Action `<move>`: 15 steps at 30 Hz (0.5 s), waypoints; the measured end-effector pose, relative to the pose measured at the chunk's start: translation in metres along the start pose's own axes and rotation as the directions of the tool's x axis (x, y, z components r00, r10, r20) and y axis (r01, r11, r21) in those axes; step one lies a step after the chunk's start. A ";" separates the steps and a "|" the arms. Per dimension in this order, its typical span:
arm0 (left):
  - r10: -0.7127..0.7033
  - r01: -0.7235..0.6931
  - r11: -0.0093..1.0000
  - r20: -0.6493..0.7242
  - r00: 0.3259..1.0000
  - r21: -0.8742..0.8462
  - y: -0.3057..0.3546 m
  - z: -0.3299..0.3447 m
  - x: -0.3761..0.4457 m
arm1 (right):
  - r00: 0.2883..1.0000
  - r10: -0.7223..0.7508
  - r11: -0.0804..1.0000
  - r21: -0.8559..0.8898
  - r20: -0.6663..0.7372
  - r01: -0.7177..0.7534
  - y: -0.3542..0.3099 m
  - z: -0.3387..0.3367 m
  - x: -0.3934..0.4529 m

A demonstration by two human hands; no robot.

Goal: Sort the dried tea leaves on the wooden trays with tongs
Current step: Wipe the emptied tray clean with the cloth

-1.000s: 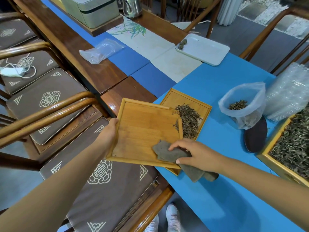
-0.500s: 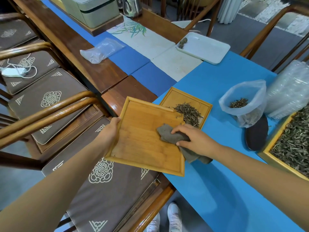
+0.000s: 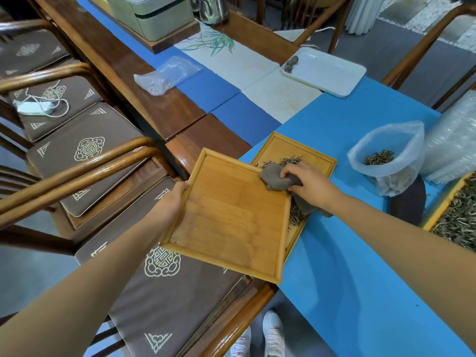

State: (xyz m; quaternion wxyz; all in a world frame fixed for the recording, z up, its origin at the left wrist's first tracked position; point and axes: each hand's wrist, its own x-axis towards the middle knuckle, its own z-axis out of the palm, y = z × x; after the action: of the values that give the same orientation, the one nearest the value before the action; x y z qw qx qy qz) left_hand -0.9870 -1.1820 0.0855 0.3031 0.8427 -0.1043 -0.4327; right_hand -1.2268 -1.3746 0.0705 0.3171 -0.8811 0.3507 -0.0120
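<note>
The left hand (image 3: 175,202) grips the left rim of the empty wooden tray (image 3: 231,217), holding it tilted over the surface's edge. The right hand (image 3: 309,185) pinches a grey cloth (image 3: 277,179) at this tray's far right corner. Beyond that corner, the second tray (image 3: 316,157) holds the dried tea leaves (image 3: 289,161). Judged best: sweep dust away from those leaves, keeping the tray steady; no tongs are visible
</note>
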 end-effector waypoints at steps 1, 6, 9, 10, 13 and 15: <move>-0.004 0.004 1.000 0.001 1.000 -0.007 -0.002 -0.002 0.001 | 1.000 0.013 1.000 -0.010 -0.016 -0.014 0.003 -0.002 0.002; 0.021 -0.019 1.000 -0.081 0.997 0.024 -0.007 -0.011 0.001 | 0.988 0.069 0.995 0.083 -0.141 -0.057 0.006 -0.012 0.003; 0.004 -0.003 1.000 -0.056 0.998 0.020 -0.007 -0.012 0.001 | 0.985 0.043 0.985 0.173 -0.164 -0.014 -0.008 -0.011 -0.001; 0.002 -0.001 1.000 -0.042 0.999 0.010 -0.008 -0.012 0.002 | 0.989 0.027 0.983 0.186 -0.145 0.001 -0.014 -0.009 -0.003; 0.019 -0.020 1.000 -0.009 1.000 -0.008 -0.008 -0.007 0.000 | 0.997 -0.035 0.982 0.180 -0.071 0.048 -0.028 0.003 -0.008; 0.018 -0.018 0.999 -0.002 1.000 -0.035 -0.006 -0.005 -0.002 | 0.998 -0.048 0.986 0.157 -0.049 0.055 -0.031 0.010 -0.009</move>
State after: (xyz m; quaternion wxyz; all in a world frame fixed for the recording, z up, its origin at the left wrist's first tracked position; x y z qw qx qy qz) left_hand -0.9846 -1.1744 0.0856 0.3219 0.8367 -0.1038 -0.4308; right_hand -1.2119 -1.3464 0.0820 0.3778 -0.8613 0.3329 -0.0677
